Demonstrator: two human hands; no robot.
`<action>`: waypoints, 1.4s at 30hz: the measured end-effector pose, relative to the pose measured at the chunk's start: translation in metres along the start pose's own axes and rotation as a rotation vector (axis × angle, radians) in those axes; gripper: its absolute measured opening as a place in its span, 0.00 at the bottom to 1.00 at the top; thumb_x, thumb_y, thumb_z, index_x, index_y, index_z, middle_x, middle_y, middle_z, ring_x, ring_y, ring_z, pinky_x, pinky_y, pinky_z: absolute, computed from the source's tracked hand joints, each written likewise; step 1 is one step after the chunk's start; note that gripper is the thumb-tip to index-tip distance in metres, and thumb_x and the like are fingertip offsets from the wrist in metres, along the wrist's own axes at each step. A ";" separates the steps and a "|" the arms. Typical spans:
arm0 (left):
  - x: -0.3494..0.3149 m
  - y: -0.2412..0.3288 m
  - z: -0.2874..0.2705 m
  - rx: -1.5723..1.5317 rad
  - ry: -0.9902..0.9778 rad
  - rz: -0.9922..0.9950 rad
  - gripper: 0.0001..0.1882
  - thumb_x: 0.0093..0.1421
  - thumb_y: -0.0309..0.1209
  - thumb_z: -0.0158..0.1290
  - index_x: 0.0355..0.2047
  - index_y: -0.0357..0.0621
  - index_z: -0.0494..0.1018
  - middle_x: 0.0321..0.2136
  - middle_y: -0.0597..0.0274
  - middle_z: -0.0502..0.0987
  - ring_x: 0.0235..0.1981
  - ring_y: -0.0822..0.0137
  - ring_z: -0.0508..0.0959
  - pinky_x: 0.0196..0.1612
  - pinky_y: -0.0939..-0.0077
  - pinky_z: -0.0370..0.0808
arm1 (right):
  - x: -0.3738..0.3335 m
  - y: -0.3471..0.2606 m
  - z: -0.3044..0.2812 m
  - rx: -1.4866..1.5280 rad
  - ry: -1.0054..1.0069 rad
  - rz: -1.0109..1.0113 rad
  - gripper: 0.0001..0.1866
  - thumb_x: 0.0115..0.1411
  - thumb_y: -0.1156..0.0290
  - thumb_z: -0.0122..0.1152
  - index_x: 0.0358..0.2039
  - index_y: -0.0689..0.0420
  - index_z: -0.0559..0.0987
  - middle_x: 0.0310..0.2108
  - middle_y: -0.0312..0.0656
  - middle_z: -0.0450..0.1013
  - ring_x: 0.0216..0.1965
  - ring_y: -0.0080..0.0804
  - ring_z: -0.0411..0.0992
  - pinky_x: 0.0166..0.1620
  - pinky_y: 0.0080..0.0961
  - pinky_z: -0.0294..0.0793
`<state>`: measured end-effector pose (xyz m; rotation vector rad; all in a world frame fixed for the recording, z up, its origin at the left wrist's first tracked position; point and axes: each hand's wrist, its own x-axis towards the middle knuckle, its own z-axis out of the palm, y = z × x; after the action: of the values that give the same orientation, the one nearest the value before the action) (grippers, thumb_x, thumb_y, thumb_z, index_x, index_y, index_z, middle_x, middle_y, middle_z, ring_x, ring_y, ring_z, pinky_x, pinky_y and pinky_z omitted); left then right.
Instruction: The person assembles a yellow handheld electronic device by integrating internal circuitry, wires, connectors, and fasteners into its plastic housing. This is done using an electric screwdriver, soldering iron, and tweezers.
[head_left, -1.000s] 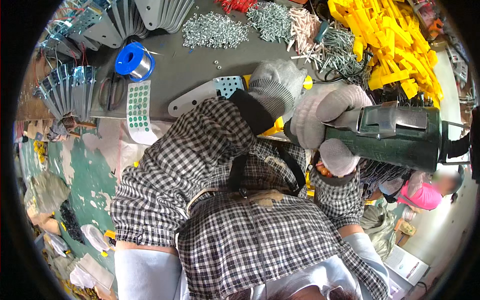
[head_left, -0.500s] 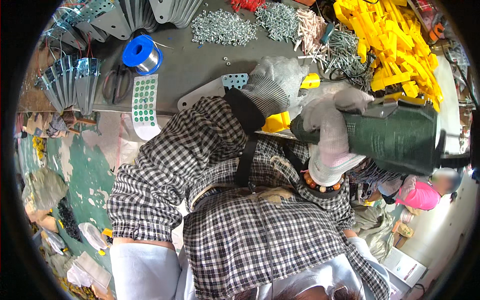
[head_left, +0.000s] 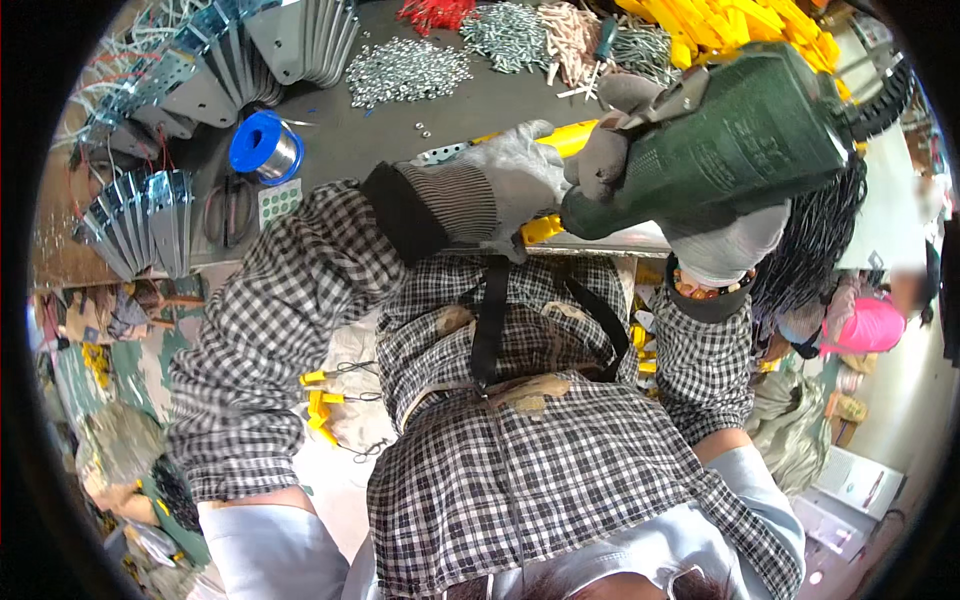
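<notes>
My right hand (head_left: 728,244), in a grey glove, is wrapped round a dark green power tool shaped like an electric screwdriver (head_left: 735,150). The tool lies tilted, its cord end up at the right and its narrower end beside my left hand. My gloved left hand (head_left: 508,185) is closed on a yellow plastic part (head_left: 568,138), which shows on both sides of the fingers. A perforated metal plate (head_left: 440,155) sticks out to the left of that hand, against the yellow part. The tool's working tip is hidden or too small to make out.
Nuts (head_left: 408,72), silvery screws (head_left: 505,36) and pale pink pieces (head_left: 572,42) lie heaped at the back. Yellow parts (head_left: 745,25) pile up at the far right. A solder spool (head_left: 265,147), scissors (head_left: 229,210) and stacked metal plates (head_left: 160,215) stand left. Black cords (head_left: 825,235) hang at right.
The power tool has swung from nearly level to tilted, its cord end raised. My left hand has turned with the yellow part and metal plate. The whole view has shifted too.
</notes>
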<state>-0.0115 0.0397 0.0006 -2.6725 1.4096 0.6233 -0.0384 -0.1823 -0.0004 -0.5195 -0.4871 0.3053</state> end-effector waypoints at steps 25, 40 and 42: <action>0.065 -0.041 0.091 -0.402 -0.167 0.136 0.35 0.44 0.27 0.63 0.57 0.47 0.69 0.37 0.59 0.80 0.35 0.67 0.80 0.46 0.69 0.77 | 0.033 0.035 0.041 -1.172 0.130 -0.016 0.22 0.44 0.70 0.76 0.40 0.60 0.80 0.32 0.39 0.80 0.33 0.22 0.78 0.38 0.23 0.78; 0.007 -0.007 0.035 -0.301 0.141 0.107 0.16 0.61 0.38 0.54 0.48 0.50 0.75 0.39 0.62 0.80 0.45 0.66 0.79 0.51 0.70 0.73 | 0.025 0.031 -0.013 -1.295 -0.110 -0.233 0.18 0.52 0.71 0.72 0.43 0.61 0.79 0.44 0.43 0.76 0.43 0.22 0.74 0.48 0.23 0.73; 0.016 -0.008 0.033 -0.416 0.143 0.048 0.16 0.61 0.37 0.54 0.48 0.51 0.74 0.37 0.60 0.80 0.43 0.64 0.79 0.49 0.68 0.74 | 0.006 0.032 -0.067 -1.929 -0.251 -0.556 0.20 0.60 0.74 0.64 0.52 0.63 0.74 0.56 0.46 0.68 0.55 0.25 0.69 0.57 0.25 0.68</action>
<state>-0.0076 0.0395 -0.0371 -3.0612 1.5284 0.8262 -0.0041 -0.1802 -0.0662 -2.1586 -1.0713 -0.8030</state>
